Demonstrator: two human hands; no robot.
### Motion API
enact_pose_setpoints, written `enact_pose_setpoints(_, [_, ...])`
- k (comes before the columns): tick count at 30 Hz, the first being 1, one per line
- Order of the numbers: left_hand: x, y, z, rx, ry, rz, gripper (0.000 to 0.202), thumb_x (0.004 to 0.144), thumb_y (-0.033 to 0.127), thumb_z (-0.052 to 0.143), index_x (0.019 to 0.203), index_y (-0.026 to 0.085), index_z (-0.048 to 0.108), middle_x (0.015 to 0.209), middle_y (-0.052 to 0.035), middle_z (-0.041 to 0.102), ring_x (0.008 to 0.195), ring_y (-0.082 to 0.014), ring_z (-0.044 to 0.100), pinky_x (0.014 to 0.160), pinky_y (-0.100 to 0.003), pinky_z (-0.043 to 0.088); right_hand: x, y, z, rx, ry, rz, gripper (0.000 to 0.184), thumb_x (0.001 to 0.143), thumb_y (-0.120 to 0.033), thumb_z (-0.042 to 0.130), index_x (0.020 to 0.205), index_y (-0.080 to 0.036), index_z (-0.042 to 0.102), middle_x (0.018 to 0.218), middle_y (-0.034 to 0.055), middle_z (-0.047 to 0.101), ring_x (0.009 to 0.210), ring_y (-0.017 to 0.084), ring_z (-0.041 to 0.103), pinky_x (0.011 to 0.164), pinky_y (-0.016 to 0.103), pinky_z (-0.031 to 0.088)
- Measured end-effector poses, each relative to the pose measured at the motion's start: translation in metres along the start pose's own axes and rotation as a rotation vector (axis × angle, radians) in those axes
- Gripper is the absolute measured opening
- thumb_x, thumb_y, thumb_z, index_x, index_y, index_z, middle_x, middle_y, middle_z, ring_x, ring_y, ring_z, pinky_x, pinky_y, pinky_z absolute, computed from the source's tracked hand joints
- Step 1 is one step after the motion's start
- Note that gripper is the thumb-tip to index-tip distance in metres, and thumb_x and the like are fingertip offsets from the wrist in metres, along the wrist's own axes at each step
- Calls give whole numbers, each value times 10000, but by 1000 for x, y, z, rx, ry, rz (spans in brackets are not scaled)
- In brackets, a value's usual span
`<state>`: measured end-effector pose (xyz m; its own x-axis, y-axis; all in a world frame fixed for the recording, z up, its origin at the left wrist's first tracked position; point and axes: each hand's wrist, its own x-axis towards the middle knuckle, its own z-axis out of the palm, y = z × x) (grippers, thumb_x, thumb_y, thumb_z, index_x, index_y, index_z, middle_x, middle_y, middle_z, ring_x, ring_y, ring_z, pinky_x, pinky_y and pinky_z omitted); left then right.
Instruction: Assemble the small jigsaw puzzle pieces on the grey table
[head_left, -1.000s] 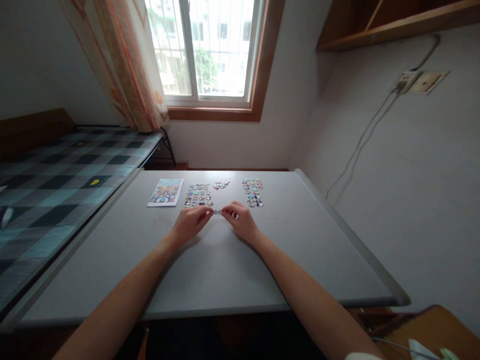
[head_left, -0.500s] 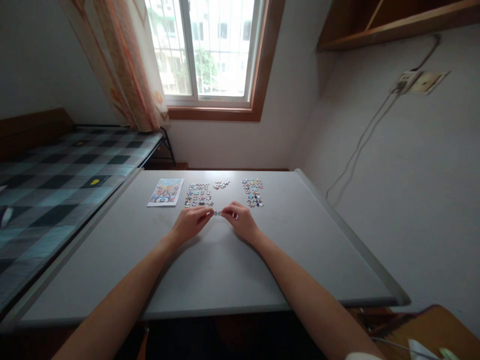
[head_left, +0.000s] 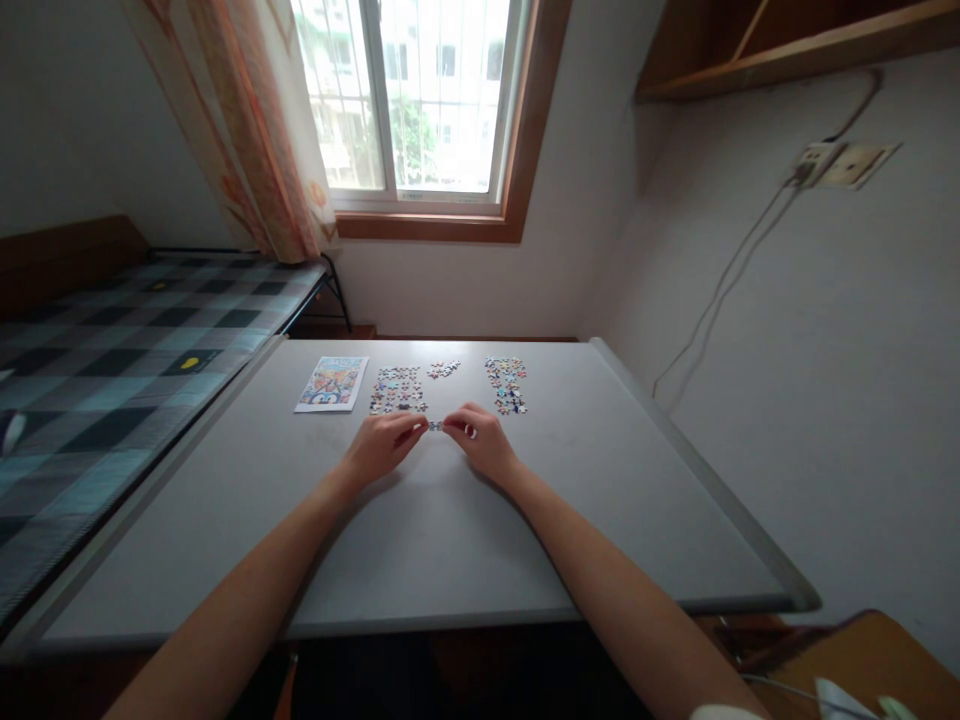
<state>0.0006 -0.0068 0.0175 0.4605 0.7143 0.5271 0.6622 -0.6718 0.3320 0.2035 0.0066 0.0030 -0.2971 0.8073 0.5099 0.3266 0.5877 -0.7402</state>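
Small jigsaw puzzle pieces [head_left: 435, 426] sit between my fingertips, low over the table or on it; I cannot tell which, nor whether they are joined. My left hand [head_left: 382, 440] pinches them from the left side. From the right side, my right hand [head_left: 480, 436] pinches them between thumb and fingers. Just beyond my left hand lies a group of loose puzzle pieces [head_left: 399, 388]. Another group of puzzle pieces [head_left: 507, 384] lies past my right hand, and a smaller cluster of pieces [head_left: 443, 369] is farther back between the two.
A printed colour picture [head_left: 332, 384] lies at the back left of the grey table [head_left: 435, 540]. Left of the table stands a bed with a checked cover [head_left: 180, 320]. A chair [head_left: 870, 665] is at the lower right. Cables [head_left: 712, 290] hang down the right wall.
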Motion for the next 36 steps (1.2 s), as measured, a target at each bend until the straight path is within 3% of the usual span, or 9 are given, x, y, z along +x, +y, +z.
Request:
enact_pose_setpoints(8, [1, 1, -1, 40, 50, -36, 225, 921, 285, 467, 895, 177, 663, 705, -20, 638, 548, -88, 496, 575, -208, 373, 0, -1, -1, -11, 40, 22, 76, 824, -207, 606, 801, -170, 668, 740, 13, 570, 641, 103, 534, 597, 228, 443])
enact_pose_setpoints(36, [-1, -1, -1, -12, 7, -39, 197, 897, 305, 518, 880, 189, 677, 702, -4, 658, 544, -77, 520, 556, -186, 392, -1, 0, 0, -6, 26, 10, 96, 828, -231, 604, 785, -171, 666, 735, 15, 574, 640, 107, 520, 609, 234, 443])
